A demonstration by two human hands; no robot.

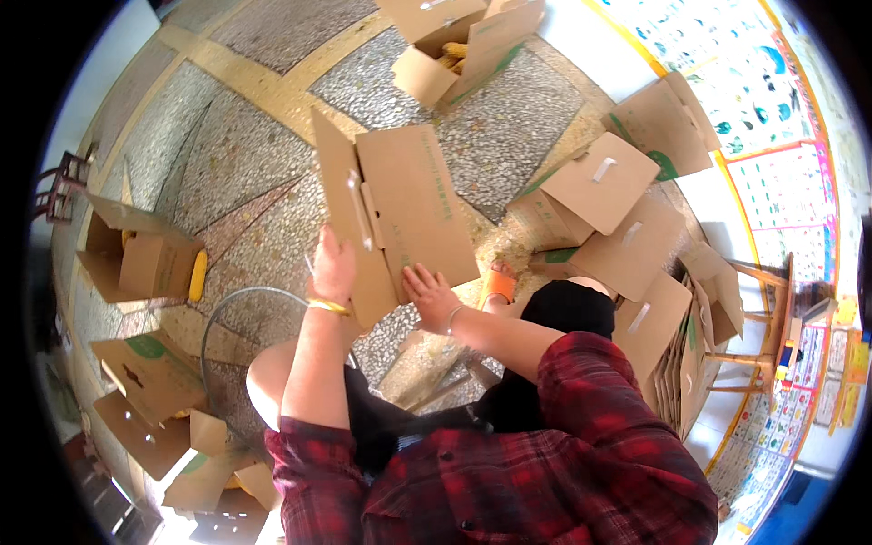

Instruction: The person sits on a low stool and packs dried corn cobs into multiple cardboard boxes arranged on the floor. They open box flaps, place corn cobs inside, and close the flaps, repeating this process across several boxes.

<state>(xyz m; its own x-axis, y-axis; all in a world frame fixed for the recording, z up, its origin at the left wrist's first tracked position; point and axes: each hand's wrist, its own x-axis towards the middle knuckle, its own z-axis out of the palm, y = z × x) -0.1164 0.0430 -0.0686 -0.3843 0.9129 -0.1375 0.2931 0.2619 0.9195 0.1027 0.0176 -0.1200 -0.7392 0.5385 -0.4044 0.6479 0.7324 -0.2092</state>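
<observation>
A cardboard carton [419, 197] with a white plastic handle [360, 211] on its left flap is in front of me, between my knees. My left hand [334, 267] is at the lower left edge of that flap, its thumb raised; whether the fingers grip the edge is hidden. My right hand [430, 294] rests with spread fingers on the lower edge of the printed face. Nothing else shows in either hand. The far end of the carton points away from me.
Open cartons stand on the stone-patterned floor; one [470, 61] ahead holds corn cobs [453, 56]. A corn cob [197, 275] lies beside a carton [146, 262] at left. Flattened cartons [630, 252] are piled at right near a wooden chair [776, 327]. A grey hoop [211, 320] is left of my knee.
</observation>
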